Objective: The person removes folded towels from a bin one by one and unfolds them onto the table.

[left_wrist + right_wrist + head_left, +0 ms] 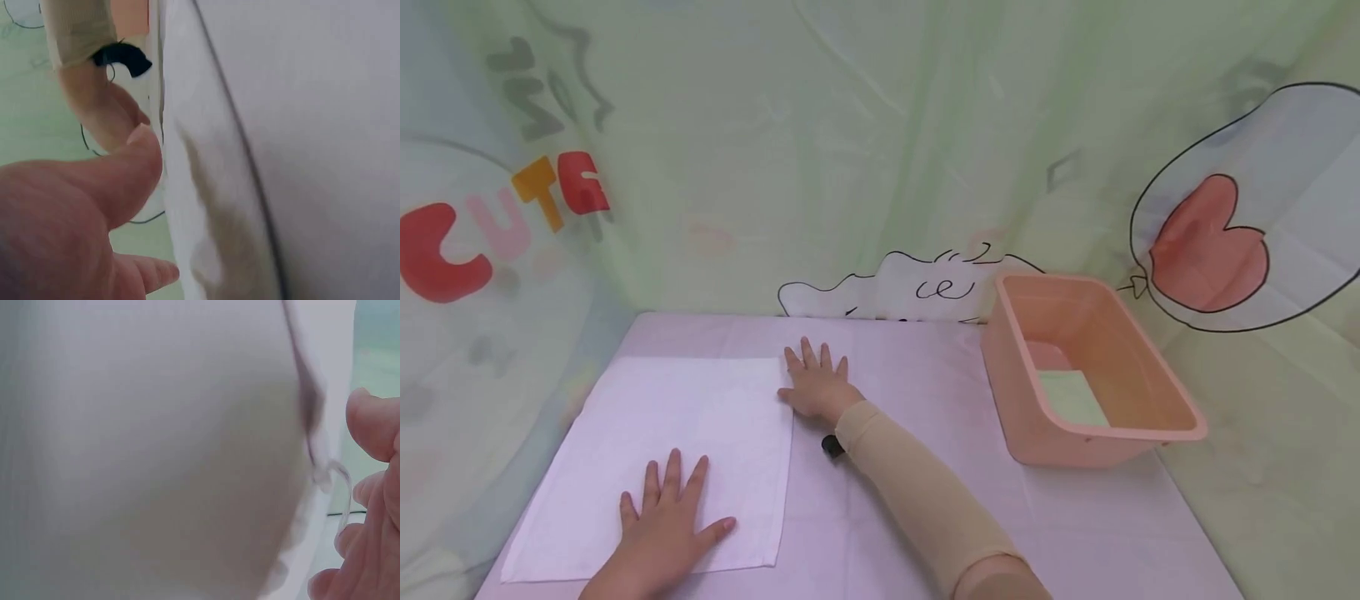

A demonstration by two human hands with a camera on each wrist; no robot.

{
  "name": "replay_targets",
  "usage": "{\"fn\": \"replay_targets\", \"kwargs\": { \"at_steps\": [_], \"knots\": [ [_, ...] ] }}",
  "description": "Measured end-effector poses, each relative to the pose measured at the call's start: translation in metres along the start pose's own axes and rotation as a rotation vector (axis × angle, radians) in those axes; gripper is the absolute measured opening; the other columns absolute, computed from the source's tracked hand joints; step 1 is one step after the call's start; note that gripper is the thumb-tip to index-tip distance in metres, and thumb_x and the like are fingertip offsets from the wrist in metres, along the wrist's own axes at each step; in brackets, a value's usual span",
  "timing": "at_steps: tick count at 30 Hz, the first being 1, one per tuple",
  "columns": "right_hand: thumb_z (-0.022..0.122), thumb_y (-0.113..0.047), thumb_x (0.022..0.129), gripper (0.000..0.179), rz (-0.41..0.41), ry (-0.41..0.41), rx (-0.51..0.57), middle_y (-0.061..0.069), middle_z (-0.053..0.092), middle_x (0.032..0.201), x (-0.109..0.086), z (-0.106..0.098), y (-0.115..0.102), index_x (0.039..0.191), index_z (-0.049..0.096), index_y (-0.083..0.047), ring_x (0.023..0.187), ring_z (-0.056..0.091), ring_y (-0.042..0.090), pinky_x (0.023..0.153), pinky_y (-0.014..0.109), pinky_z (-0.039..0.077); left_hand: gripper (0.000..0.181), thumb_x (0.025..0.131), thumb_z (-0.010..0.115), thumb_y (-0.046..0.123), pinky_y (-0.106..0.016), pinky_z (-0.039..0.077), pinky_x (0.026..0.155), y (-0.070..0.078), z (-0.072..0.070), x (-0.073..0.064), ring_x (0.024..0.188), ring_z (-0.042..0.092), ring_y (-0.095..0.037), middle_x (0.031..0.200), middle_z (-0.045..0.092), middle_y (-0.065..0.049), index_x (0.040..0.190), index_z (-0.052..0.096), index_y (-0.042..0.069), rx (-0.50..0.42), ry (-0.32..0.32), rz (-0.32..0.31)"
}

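Note:
A white cloth, like a towel, lies spread flat on the left part of the table. My left hand rests on its near part, fingers straight and spread apart. At the cloth's far right corner, my right hand has its fingers spread, partly over the edge. Both palms are hidden in the head view. In the left wrist view, the left thumb stretches out above the white surface. The right wrist view shows a thin pale loop at the cloth's edge, beside the right fingers.
To the right stands a pink plastic basin, with a pale green flat item inside. A light lilac cover lies over the table. Printed curtains enclose the back and sides. Something small and black sits at the right wrist.

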State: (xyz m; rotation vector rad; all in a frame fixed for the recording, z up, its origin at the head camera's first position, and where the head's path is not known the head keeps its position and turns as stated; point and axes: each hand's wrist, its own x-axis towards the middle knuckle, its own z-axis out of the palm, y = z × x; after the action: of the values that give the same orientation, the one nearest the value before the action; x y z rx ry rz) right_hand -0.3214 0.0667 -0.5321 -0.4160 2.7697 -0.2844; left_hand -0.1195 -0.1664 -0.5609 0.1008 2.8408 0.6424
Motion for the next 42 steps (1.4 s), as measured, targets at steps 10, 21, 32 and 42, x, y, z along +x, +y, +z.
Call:
{"fn": "replay_targets", "kwargs": {
  "at_steps": [10, 21, 32, 42],
  "knots": [
    [0.047, -0.060, 0.110, 0.084, -0.003, 0.070, -0.016, 0.006, -0.010, 0.184, -0.012, -0.015, 0.026, 0.175, 0.003, -0.032, 0.169, -0.008, 0.043, 0.133, 0.072, 0.002, 0.099, 0.101, 0.066, 0.061, -0.096, 0.007, 0.108, -0.018, -0.034, 0.016, 0.153, 0.005, -0.074, 0.169, 0.008, -0.047, 0.165, 0.030, -0.005, 0.015, 0.110, -0.016],
    [0.055, -0.057, 0.108, 0.089, 0.063, 0.209, -0.063, 0.013, -0.005, 0.184, -0.056, -0.033, 0.061, 0.175, 0.003, -0.030, 0.167, -0.017, 0.046, 0.131, 0.074, -0.006, 0.091, 0.103, 0.069, 0.047, -0.091, 0.021, 0.111, -0.006, -0.066, 0.053, 0.152, 0.016, -0.072, 0.167, 0.017, -0.047, 0.164, 0.030, -0.008, 0.039, 0.168, 0.060],
    [0.066, -0.063, 0.100, 0.102, 0.094, 0.356, -0.174, 0.012, -0.014, 0.182, -0.115, -0.053, 0.089, 0.175, 0.005, -0.031, 0.163, -0.027, 0.049, 0.129, 0.077, -0.008, 0.081, 0.107, 0.065, 0.035, -0.076, 0.024, 0.125, 0.030, -0.084, 0.104, 0.158, 0.023, -0.061, 0.171, 0.022, -0.040, 0.164, 0.029, -0.009, -0.050, 0.182, 0.151],
    [0.084, -0.063, 0.085, 0.121, 0.079, 0.469, -0.215, 0.017, -0.009, 0.183, -0.173, -0.072, 0.108, 0.175, 0.011, -0.027, 0.162, -0.025, 0.054, 0.125, 0.082, -0.009, 0.072, 0.109, 0.059, 0.036, -0.064, 0.031, 0.129, 0.070, -0.095, 0.134, 0.160, 0.032, -0.048, 0.173, 0.034, -0.027, 0.167, 0.032, 0.001, -0.255, 0.209, 0.166]
  ]
}}
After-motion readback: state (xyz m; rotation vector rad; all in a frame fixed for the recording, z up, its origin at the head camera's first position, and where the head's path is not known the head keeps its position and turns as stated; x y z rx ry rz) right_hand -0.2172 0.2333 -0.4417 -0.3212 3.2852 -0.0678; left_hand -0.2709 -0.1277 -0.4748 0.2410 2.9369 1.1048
